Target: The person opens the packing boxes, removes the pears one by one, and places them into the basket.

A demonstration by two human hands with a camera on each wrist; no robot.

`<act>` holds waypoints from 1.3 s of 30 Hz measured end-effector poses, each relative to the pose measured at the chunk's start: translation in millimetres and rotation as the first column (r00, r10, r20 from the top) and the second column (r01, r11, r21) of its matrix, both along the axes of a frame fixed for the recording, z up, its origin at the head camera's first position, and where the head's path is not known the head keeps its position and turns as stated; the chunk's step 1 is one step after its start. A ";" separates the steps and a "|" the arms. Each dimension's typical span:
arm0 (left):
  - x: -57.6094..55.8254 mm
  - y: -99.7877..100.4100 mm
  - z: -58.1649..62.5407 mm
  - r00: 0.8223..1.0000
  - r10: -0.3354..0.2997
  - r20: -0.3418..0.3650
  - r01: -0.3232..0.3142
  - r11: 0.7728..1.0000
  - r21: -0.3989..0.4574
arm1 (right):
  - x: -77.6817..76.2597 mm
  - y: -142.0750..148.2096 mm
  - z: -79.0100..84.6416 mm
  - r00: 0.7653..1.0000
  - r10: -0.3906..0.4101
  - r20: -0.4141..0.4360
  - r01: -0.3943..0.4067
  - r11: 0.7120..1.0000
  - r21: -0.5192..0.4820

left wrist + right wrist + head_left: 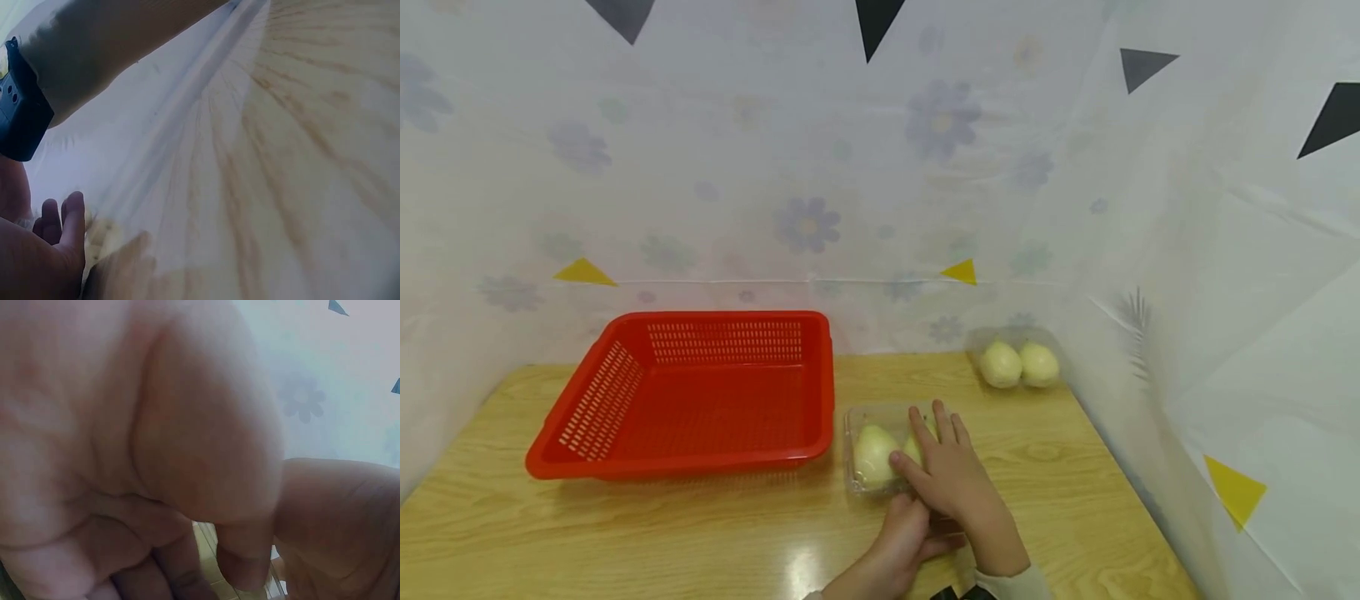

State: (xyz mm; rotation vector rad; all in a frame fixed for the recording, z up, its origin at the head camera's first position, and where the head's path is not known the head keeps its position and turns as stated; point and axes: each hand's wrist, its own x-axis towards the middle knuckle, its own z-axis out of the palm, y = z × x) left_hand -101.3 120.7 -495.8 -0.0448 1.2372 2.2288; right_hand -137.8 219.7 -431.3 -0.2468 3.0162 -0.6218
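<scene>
A clear plastic clamshell box (859, 414) with pale yellow round fruits (874, 457) in it sits on the table to the right of the red basket. My right hand (951, 471) lies across the top of this box, fingers spread and nearly straight, touching the lid. Low at the box's near side is my left hand (898, 537), partly under the right wrist, one digit stretched out to the right. I cannot tell whether it grips the plastic edge. The left wrist view shows the left hand (47, 250) at the lower left; the right palm (144, 444) fills much of the right wrist view.
An empty red plastic basket (677, 467) with slotted walls stands on the left of the wooden table (700, 542). At the back right corner is another clear box (1018, 335) with two pale fruits. A flowered sheet (880, 167) hangs behind and along the right side.
</scene>
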 end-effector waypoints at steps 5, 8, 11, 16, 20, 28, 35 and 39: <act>-0.5 4.4 0.2 1.000 0.025 -0.004 -0.025 1.000 0.009 | 0.8 -0.2 1.3 1.000 -0.010 0.000 0.010 1.000 0.002; -0.5 4.8 -0.2 0.999 0.033 0.003 -0.033 0.999 0.010 | 1.0 -0.5 2.0 1.000 -0.010 0.000 0.010 1.000 0.000; 0.5 5.0 -0.9 0.999 0.042 0.005 -0.042 0.999 0.011 | 1.3 -0.9 2.2 1.000 -0.003 0.006 0.003 1.000 -0.004; -1.1 4.1 -0.9 0.999 0.051 0.004 -0.051 0.999 0.009 | -0.6 -0.5 2.6 1.000 0.018 0.002 -0.018 1.000 -0.013; -2.8 2.6 -2.0 0.999 0.047 0.013 -0.047 0.999 0.002 | -1.7 4.0 2.8 0.999 0.044 -0.009 -0.044 0.998 -0.039; -5.6 1.5 -2.8 1.000 -0.010 0.021 0.010 1.000 0.005 | -7.5 33.2 1.7 0.999 -0.028 -0.044 0.017 0.970 -0.242; -5.7 2.6 -3.1 1.000 -0.019 0.005 0.019 1.000 -0.019 | -14.1 56.7 -1.8 0.977 -0.210 0.043 0.211 0.909 -0.359; -5.9 2.5 -3.0 1.000 -0.023 0.011 0.023 1.000 -0.013 | -16.8 60.8 -4.1 0.960 -0.261 0.099 0.279 0.877 -0.392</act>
